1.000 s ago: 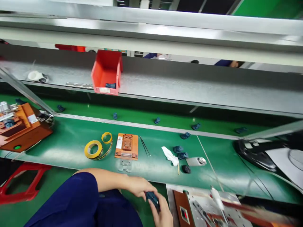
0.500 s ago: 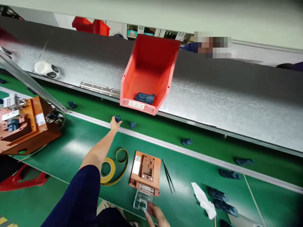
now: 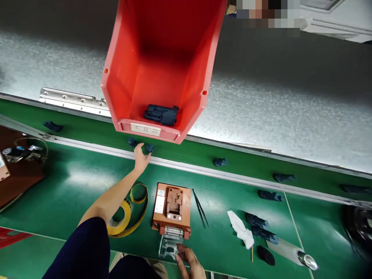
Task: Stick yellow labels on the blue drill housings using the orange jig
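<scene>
My left hand (image 3: 141,159) reaches to the green strip behind the metal rail, thumb and forefinger spread either side of a small dark blue plastic part (image 3: 149,148). It does not look closed on it. A similar dark plastic part (image 3: 131,142) lies just left of the fingers. Near the front edge, my right hand (image 3: 190,261) has its thumb and forefinger on the right edge of a clear plastic cover (image 3: 167,247). This cover is hinged to an orange-brown fixture (image 3: 186,197), swung back toward me. The fixture's shaped recess (image 3: 174,201) shows no part in it.
A red bin (image 3: 116,97) with dark parts overhangs the strip. Yellow tape (image 3: 125,217), black tweezers (image 3: 200,207) and a white cloth (image 3: 240,229) lie around the fixture. Several dark parts (image 3: 263,233) sit at right. Another person is partly visible behind the metal shelf (image 3: 276,100).
My left hand has left one dark part and moved right to the neighbouring one, its fingers opening. My right hand stays at the clear cover. The view has shifted and the bin looks closer.
</scene>
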Motion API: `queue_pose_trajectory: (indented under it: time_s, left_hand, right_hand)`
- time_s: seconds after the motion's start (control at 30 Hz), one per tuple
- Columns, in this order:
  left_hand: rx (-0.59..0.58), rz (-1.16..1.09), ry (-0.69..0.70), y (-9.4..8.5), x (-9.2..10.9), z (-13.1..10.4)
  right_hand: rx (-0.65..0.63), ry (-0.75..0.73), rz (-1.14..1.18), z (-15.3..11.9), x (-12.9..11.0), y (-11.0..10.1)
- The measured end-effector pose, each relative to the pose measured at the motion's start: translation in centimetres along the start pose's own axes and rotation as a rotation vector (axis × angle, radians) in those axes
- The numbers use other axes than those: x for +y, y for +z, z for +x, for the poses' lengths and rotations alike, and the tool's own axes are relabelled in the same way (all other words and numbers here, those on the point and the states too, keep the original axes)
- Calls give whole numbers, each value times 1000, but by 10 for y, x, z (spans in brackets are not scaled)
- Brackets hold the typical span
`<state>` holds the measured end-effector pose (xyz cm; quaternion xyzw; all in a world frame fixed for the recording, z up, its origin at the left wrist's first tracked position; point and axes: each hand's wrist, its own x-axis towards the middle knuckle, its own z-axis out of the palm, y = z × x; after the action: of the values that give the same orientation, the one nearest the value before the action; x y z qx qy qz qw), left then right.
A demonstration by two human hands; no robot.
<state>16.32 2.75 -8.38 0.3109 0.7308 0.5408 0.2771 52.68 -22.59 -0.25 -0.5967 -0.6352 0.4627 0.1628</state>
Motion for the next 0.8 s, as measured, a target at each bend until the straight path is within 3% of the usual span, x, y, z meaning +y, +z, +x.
queue_pose_trajectory:
  time_s: [0.13, 0.23, 0.33, 0.47, 0.53, 0.63, 0.73, 0.8]
  left_hand:
    - [-104, -217, -142, 33, 21, 5]
    - [-267, -400, -243, 34, 44, -11]
    - [-506, -563, -367, 18, 69, -65]
    - [-789, -862, -747, -2, 93, -163]
    - [-801, -876, -889, -7, 99, -209]
    - [-718, -806, -943, -10, 99, -267]
    - [-644, -715, -882, -15, 92, -307]
    - [-547, -550, -748, -23, 81, -325]
  right_hand:
    - [-114, -90, -33, 5, -11, -8]
    - [-47, -131, -40, 14, -21, -17]
    - [0, -148, -43, 32, -35, -29]
    - [60, -244, -8, 62, -56, -45]
    - [17, -369, -5, 73, -62, -50]
    - [-169, -497, -36, 76, -60, -55]
    - [-305, -536, -26, 72, -43, -54]
    - [-309, -537, 7, 77, -27, -49]
